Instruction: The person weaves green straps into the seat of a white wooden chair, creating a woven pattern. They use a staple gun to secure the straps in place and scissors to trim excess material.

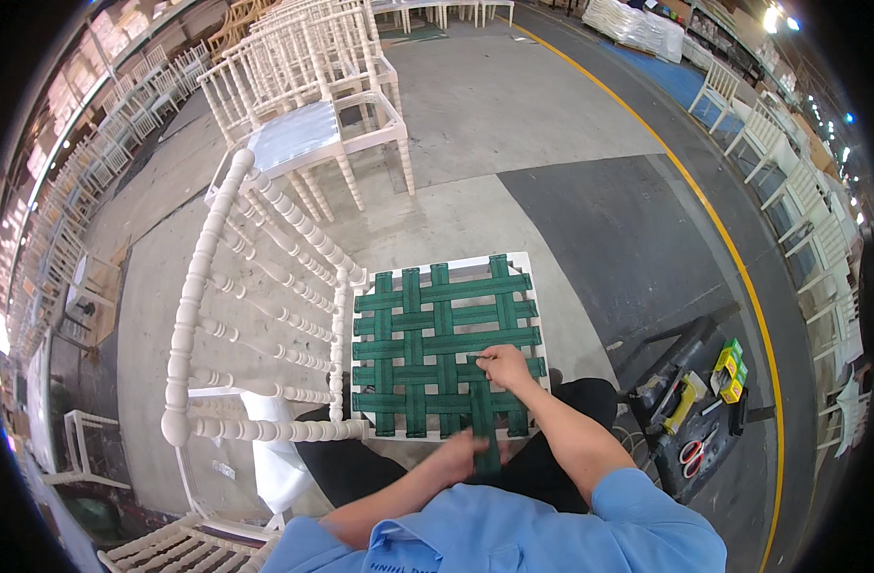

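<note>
Before me stands a cream chair [181, 334] with bead-turned posts and spindles; its back is to my left. Green webbing straps [415, 349] criss-cross over and under each other on the white seat frame [535, 277]. Near the front right of the seat, my right hand [506, 369] pinches the end of a loose green strap [482, 406]. This strap runs toward me over the front rail. Lower down, at the front edge, my left hand [451, 460] closes on the same strap, slightly blurred; its fingertips are partly hidden.
On the floor to my right, a black tray [661, 458] holds red-handled scissors [693, 456], a yellow hand tool [683, 401] and a yellow-green box [730, 371]. Stacked cream chairs [308, 86] stand ahead left. Another chair [184, 544] is at lower left. A yellow line [728, 220] crosses the floor.
</note>
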`<act>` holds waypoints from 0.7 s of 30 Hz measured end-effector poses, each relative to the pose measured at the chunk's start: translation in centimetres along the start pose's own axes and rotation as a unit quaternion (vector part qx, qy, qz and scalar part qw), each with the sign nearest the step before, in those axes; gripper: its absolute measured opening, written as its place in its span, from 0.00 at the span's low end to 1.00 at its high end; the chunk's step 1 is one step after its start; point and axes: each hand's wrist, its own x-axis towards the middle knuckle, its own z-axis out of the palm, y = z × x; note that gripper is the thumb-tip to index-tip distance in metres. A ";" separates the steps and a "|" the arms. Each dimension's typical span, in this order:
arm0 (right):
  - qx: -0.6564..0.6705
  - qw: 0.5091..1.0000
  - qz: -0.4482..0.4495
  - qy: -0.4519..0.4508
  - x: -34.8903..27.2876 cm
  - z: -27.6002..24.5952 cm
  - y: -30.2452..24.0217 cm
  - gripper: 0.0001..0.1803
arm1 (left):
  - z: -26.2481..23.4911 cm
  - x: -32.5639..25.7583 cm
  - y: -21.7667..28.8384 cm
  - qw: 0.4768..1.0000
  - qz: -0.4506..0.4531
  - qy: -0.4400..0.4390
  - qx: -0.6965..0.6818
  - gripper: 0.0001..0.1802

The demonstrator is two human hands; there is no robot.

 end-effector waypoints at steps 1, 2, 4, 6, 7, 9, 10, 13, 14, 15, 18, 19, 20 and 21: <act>-0.032 0.997 -0.057 0.028 0.3 -0.1 0.0 0.15 | -0.8 -1.5 -1.1 0.971 0.022 0.005 0.240 0.31; -0.073 0.993 -0.073 0.053 0.7 -0.2 -0.1 0.15 | -1.5 -2.3 -1.3 0.878 -0.016 0.049 0.477 0.36; -0.090 0.978 -0.160 0.100 2.2 -0.9 -1.0 0.14 | -2.1 -3.9 -1.4 0.782 0.069 0.189 0.590 0.36; -0.125 0.965 -0.192 0.126 3.6 -1.7 -2.0 0.13 | -1.6 -4.1 0.3 0.749 0.104 0.244 0.608 0.34; -0.146 0.959 -0.204 0.131 4.2 -2.1 -2.6 0.13 | -1.0 -3.6 1.8 0.779 0.118 0.220 0.575 0.32; -0.208 0.955 -0.168 0.126 5.2 -2.6 -3.6 0.11 | 0.6 -2.0 5.3 0.902 0.157 0.151 0.372 0.28; -0.219 0.945 -0.206 0.131 5.6 -2.8 -3.9 0.11 | 1.7 -0.7 6.8 0.962 0.172 0.100 0.188 0.26; -0.273 0.932 -0.204 0.123 6.3 -3.1 -4.4 0.10 | 3.3 4.2 12.2 0.977 0.198 0.054 -0.049 0.16; -0.285 0.931 -0.198 0.117 6.5 -3.1 -4.5 0.09 | 3.4 5.9 13.7 0.973 0.194 0.044 -0.121 0.15; -0.304 0.933 -0.160 0.103 6.6 -3.1 -4.4 0.09 | 3.3 7.4 14.8 0.963 0.174 0.064 -0.194 0.13; -0.313 0.931 -0.172 0.073 7.3 -3.5 -4.1 0.08 | 2.8 11.0 17.0 0.940 0.197 0.025 -0.276 0.15; -0.326 0.925 -0.184 0.065 7.4 -3.8 -3.9 0.09 | 2.6 11.9 17.5 0.931 0.201 0.010 -0.304 0.19; -0.277 0.936 -0.204 0.077 7.8 -4.0 -3.8 0.09 | 2.4 12.6 17.8 0.927 0.220 -0.003 -0.304 0.20; -0.240 0.949 -0.191 0.078 8.1 -4.3 -3.7 0.09 | 2.3 13.2 18.2 0.924 0.225 0.013 -0.310 0.20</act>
